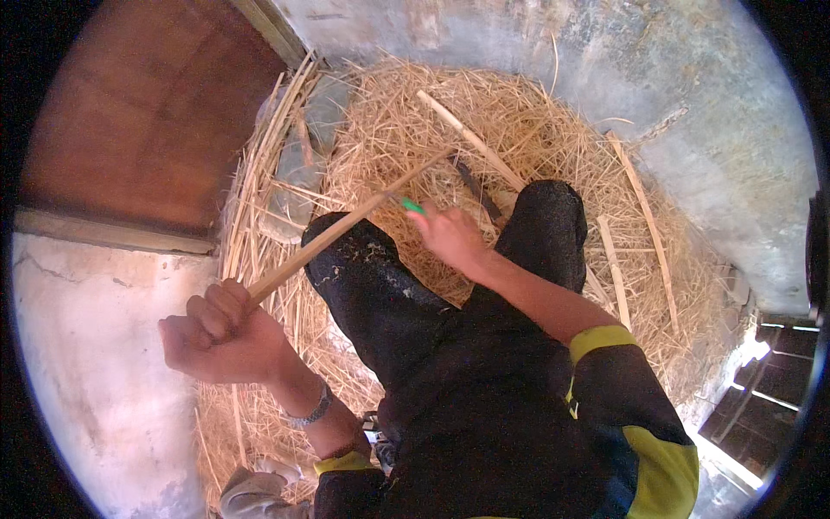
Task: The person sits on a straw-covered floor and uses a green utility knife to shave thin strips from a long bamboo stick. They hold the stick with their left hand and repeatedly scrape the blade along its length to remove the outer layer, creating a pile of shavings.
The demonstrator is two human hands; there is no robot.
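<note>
My left hand (226,333) is closed around the near end of a long, pale bamboo strip (324,242). The strip slants up and away to the right, passing over my left knee, and its far end narrows above the shavings. In my closed right hand (454,240) is a small knife with a green handle (412,206). Its blade is hard to make out and sits at or very near the strip, beyond the left knee. Between my knees lies a dark, flat, blade-like piece (478,190), partly behind the right forearm and leg.
Thin, straw-like shavings (389,104) cover the floor around my legs. Loose bamboo pieces (467,134) lie ahead and to the right, with a bundle of strips (246,195) at left. A grey wall (674,104) and a brown panel (147,121) stand close by. Grey cloth (259,495) lies lower left.
</note>
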